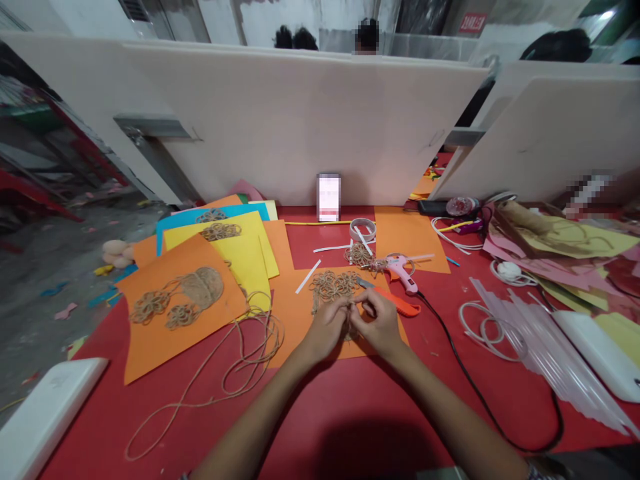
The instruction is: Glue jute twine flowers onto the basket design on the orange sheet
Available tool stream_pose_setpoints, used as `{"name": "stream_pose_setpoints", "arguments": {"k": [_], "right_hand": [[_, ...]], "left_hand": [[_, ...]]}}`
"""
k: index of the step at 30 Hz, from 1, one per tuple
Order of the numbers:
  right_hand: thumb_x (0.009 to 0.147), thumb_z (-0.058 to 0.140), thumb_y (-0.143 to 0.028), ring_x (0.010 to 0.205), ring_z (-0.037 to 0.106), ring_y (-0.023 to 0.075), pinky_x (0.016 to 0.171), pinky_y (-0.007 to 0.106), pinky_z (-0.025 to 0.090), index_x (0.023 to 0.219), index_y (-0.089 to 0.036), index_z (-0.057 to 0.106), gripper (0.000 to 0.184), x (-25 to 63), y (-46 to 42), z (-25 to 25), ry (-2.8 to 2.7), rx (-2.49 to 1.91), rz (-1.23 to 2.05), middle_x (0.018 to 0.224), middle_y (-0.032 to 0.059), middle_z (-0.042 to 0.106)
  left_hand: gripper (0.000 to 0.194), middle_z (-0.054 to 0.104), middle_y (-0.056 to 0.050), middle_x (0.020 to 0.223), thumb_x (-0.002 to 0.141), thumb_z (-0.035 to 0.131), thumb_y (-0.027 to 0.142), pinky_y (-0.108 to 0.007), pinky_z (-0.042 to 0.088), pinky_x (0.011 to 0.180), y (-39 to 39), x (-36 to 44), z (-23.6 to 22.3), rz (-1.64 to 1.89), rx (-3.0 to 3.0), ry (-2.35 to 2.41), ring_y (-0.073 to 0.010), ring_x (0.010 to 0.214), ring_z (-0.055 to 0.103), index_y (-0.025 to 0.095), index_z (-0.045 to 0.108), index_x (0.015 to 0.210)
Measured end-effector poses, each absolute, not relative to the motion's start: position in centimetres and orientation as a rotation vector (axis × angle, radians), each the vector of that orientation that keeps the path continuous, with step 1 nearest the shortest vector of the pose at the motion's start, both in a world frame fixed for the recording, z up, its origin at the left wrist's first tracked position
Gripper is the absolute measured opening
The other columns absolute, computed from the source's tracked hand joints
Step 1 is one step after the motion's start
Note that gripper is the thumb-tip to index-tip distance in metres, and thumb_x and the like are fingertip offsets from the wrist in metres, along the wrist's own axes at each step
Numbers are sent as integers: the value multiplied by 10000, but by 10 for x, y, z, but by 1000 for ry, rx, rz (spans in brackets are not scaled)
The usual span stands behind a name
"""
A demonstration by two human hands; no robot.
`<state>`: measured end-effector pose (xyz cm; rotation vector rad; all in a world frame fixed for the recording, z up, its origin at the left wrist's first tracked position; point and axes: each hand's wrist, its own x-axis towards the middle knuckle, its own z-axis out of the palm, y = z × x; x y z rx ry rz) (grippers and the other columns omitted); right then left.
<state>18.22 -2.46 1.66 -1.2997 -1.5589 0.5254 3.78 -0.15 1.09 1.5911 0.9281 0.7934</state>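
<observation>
My left hand (325, 330) and my right hand (379, 323) meet over an orange paper sheet (285, 347). Fingertips of both are pinched together on a bit of brown twine, mostly hidden by the fingers. Just beyond them lies a cluster of looped twine flowers (333, 285). Orange-handled scissors (400, 303) rest beside my right hand, partly behind it. A pink glue gun (401, 275) lies farther off, near a smaller twine piece (359, 253) and a roll of tape (363, 230). Loose twine (240, 360) trails left of my left hand.
Left, a twine ball (203, 285) and twine flowers lie on orange paper, near yellow sheets (255, 247). A lit phone (329, 198) leans on the white partition (280, 127). Right are clear glue sticks (545, 353), a black cord (465, 373) and a white power bank (597, 353).
</observation>
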Motion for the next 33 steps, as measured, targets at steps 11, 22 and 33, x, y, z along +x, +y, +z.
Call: {"name": "stream_pose_setpoints", "arguments": {"k": [11,22,33], "right_hand": [[767,613,-217,517,302,108,534,266,254,782,-227,578,39,183,-24,14,-1465,-1324,637,553,-81,321],[784,653,-234,557,383,128,568,290,306,805,-242,703,54,193,-23,19,-1572,-1170,555,621,-23,508],[787,647,-322,533,309,106,524,256,254,783,-210,657,112,188,-16,16,-1372,-1281,921,573,-59,378]], "left_hand": [[326,514,-8,715,964,379,384,-243,378,616,-1,38,17,822,1549,949,-133,670,451,171,520,762],[424,466,5,669,964,427,508,-250,389,603,0,30,19,752,1410,796,-116,614,431,171,493,716],[332,527,-19,701,955,410,407,-272,430,660,6,20,21,787,1485,784,-139,663,499,173,522,748]]}}
